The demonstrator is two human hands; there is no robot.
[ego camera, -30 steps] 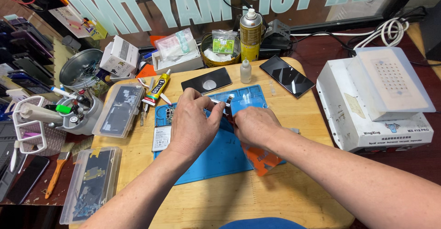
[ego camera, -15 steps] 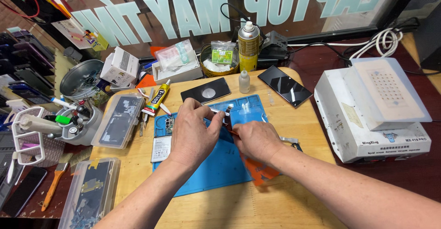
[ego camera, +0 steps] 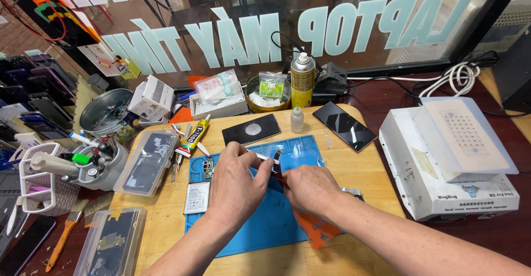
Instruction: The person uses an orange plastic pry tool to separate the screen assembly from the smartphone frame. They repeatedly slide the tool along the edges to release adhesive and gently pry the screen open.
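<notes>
My left hand (ego camera: 235,183) and my right hand (ego camera: 311,187) meet over a blue work mat (ego camera: 264,229) on a round wooden table (ego camera: 354,171). Between the fingertips of both hands is a small dark part (ego camera: 275,168) with a thin silvery piece; what it is stays unclear. My left fingers pinch it from the left, my right fingers from the right. A white phone battery (ego camera: 197,197) and a small circuit board (ego camera: 208,169) lie on the mat just left of my left hand.
A black phone (ego camera: 344,125) and a dark back cover (ego camera: 251,129) lie beyond the mat, near a small dropper bottle (ego camera: 297,120) and spray can (ego camera: 302,81). A white heating machine (ego camera: 451,160) stands right. Clear cases (ego camera: 145,162), a glue tube (ego camera: 197,133) and tool holder (ego camera: 94,165) sit left.
The view has shifted down and closer. Both hands stay together on the small part, having moved slightly toward the mat's middle.
</notes>
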